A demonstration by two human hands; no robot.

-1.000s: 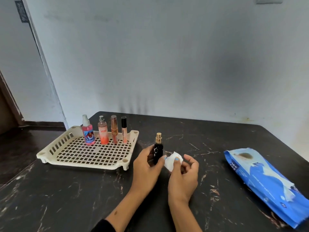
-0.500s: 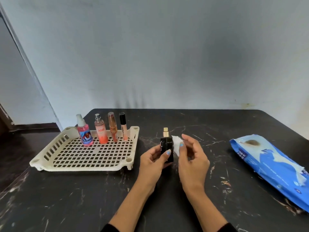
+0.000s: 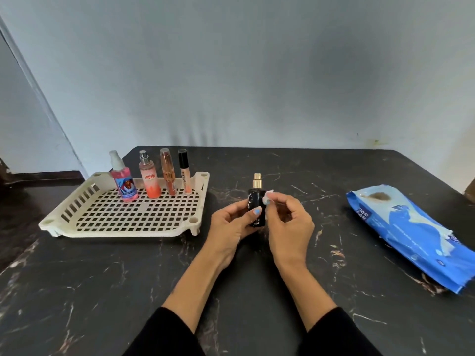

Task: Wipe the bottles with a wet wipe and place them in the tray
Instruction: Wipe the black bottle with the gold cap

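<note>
Gripping glossy black bottle (image 3: 255,210), left hand (image 3: 228,227); right hand (image 3: 289,223) pinching crumpled wipe (image 3: 267,200).

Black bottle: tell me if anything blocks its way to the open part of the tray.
Nothing visible does. The left hand holds the black bottle just right of the tray, whose near and middle grid is bare. The four bottles already placed stand along the far edge, clear of that route. Only the low rim must be cleared.
</note>
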